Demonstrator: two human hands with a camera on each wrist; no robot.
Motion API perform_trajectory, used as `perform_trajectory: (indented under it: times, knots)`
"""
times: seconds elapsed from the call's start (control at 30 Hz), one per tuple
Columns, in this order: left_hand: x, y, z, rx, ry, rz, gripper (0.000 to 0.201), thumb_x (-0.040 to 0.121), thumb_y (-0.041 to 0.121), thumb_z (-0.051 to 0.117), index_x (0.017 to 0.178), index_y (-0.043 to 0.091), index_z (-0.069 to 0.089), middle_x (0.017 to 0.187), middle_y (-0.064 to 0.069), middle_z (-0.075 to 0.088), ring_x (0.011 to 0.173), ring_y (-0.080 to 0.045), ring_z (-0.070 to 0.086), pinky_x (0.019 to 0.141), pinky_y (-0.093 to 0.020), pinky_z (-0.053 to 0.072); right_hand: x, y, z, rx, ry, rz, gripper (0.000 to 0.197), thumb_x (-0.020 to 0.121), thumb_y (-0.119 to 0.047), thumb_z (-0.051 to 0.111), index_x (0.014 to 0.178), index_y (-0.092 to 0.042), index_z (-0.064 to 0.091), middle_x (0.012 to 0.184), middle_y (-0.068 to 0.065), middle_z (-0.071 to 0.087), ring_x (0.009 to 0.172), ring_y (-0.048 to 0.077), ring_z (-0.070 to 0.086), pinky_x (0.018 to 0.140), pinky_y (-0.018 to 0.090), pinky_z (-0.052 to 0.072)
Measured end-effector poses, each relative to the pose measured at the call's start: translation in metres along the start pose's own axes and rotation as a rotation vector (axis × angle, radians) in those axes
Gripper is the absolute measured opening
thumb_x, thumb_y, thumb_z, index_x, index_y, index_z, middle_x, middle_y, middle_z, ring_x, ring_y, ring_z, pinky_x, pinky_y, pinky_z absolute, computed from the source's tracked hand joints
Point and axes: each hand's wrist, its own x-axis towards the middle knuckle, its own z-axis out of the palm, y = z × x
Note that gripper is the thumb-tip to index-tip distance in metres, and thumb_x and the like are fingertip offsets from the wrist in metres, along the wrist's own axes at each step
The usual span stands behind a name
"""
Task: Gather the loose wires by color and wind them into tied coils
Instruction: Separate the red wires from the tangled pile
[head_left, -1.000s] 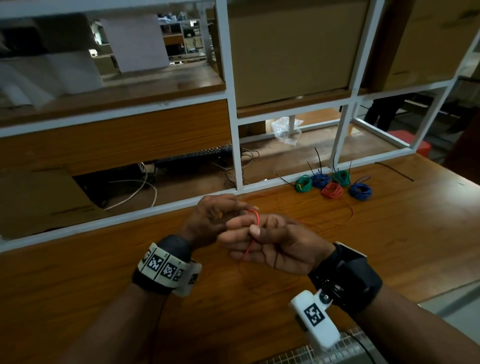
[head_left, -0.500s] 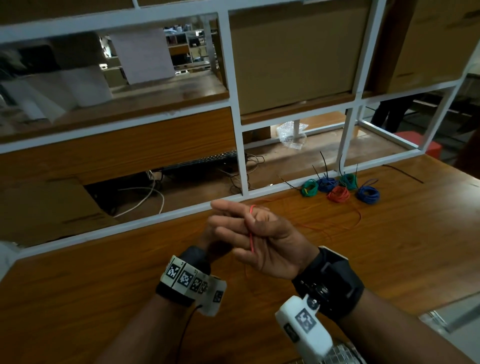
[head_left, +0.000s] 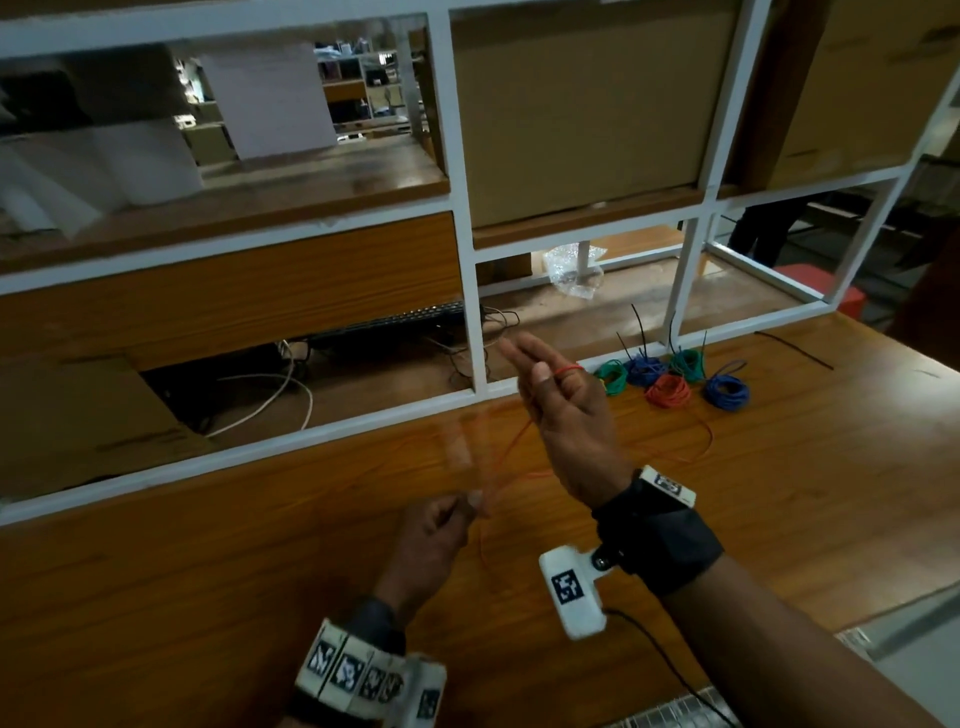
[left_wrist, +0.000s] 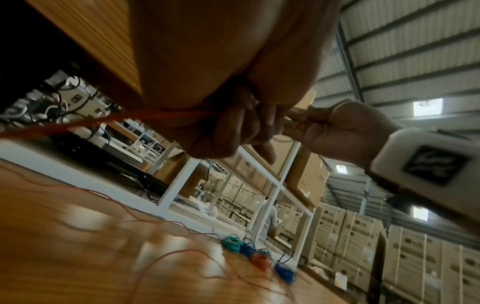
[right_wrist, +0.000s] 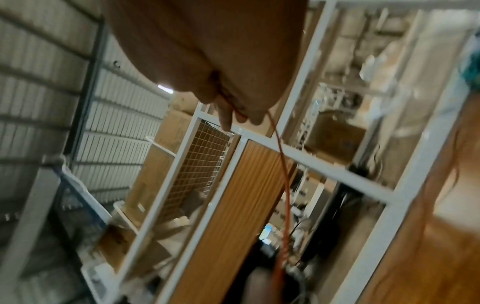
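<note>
A loose red wire (head_left: 511, 441) is stretched between my two hands above the wooden table (head_left: 779, 509). My right hand (head_left: 545, 374) is raised with its fingers pointing up and left; a turn of the wire loops round them, held by the thumb. My left hand (head_left: 470, 506), lower and nearer me, pinches the wire in curled fingers (left_wrist: 228, 127). The rest of the wire (head_left: 707, 436) trails right across the table. In the right wrist view the red wire (right_wrist: 283, 174) runs down from the fingers (right_wrist: 226, 117).
Tied coils lie at the table's back edge: two green (head_left: 612, 375) (head_left: 687, 364), two blue (head_left: 644, 370) (head_left: 727, 389) and one red (head_left: 669, 391). A white shelf frame (head_left: 475, 312) stands just behind them. A black strip (head_left: 795, 349) lies far right.
My hands were together at the wire; now the left hand has drawn down towards me, pulling wire out. The right hand has lifted and moved right, fingers straighter.
</note>
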Motion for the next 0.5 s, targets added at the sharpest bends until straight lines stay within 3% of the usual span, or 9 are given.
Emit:
perform_trajectory:
  times: [0.03,0.1,0.2,0.27,0.37,0.43,0.5]
  knots:
    - [-0.006,-0.003,-0.002,0.060,-0.015,-0.002,0.038,0.090,0.053,0.054,0.088,0.021,0.075,0.072,0.009,0.061,0.057,0.000,0.054,0.059,-0.017,0.043,0.001,0.007,-0.001,-0.247,0.019,-0.016,0.036,0.110,-0.020,0.043,0.134,-0.044,0.056,0.148,0.001,0.059,0.139,0.009,0.050,0.116,0.035,0.042]
    - [-0.011,-0.008,-0.016,0.158,0.015,-0.029,0.025,0.090,0.050,0.059,0.089,0.030,0.073,0.083,0.015,0.070,0.078,0.006,0.064,0.073,-0.022,0.051,0.000,0.023,-0.005,-0.673,-0.076,0.021,0.041,0.109,-0.014,0.043,0.143,-0.036,0.053,0.146,-0.003,0.060,0.137,0.008,0.052,0.113,0.033,0.045]
    - [-0.012,-0.008,-0.052,0.245,0.053,0.002,0.018,0.086,0.050,0.061,0.093,0.036,0.070,0.090,0.020,0.071,0.085,0.003,0.065,0.078,-0.027,0.055,-0.006,0.044,-0.010,-0.949,-0.365,0.192,0.047,0.107,-0.010,0.045,0.150,-0.028,0.045,0.141,-0.001,0.060,0.127,0.016,0.058,0.103,0.033,0.050]
    - [-0.010,0.001,-0.078,0.387,0.048,0.136,0.013,0.086,0.047,0.063,0.091,0.038,0.071,0.090,0.023,0.070,0.081,-0.004,0.066,0.067,-0.027,0.057,-0.013,0.053,-0.010,-0.901,-0.536,0.326,0.048,0.108,-0.015,0.044,0.154,-0.029,0.041,0.144,-0.004,0.057,0.130,0.016,0.056,0.106,0.035,0.049]
    - [0.008,0.021,-0.108,0.459,0.058,0.255,0.009,0.085,0.042,0.067,0.087,0.036,0.073,0.082,0.017,0.071,0.076,-0.009,0.067,0.059,-0.028,0.055,-0.024,0.061,0.004,-0.784,-0.715,0.381,0.035,0.109,-0.037,0.044,0.141,-0.031,0.057,0.132,0.001,0.066,0.118,0.021,0.062,0.103,0.048,0.052]
    - [0.019,0.034,-0.119,0.460,0.037,0.386,0.025,0.086,0.053,0.065,0.087,0.030,0.075,0.077,0.010,0.070,0.069,-0.016,0.066,0.055,-0.039,0.056,-0.030,0.060,0.017,-0.625,-0.800,0.461,0.035,0.109,-0.044,0.043,0.130,-0.029,0.067,0.135,-0.007,0.064,0.121,0.015,0.060,0.107,0.045,0.049]
    - [0.028,0.047,-0.124,0.471,0.000,0.489,0.043,0.085,0.066,0.059,0.089,0.026,0.075,0.078,0.007,0.071,0.067,-0.019,0.066,0.054,-0.042,0.055,-0.032,0.057,0.029,-0.443,-0.881,0.512,0.038,0.110,-0.041,0.043,0.129,-0.022,0.070,0.142,-0.014,0.061,0.130,0.009,0.056,0.116,0.044,0.042]
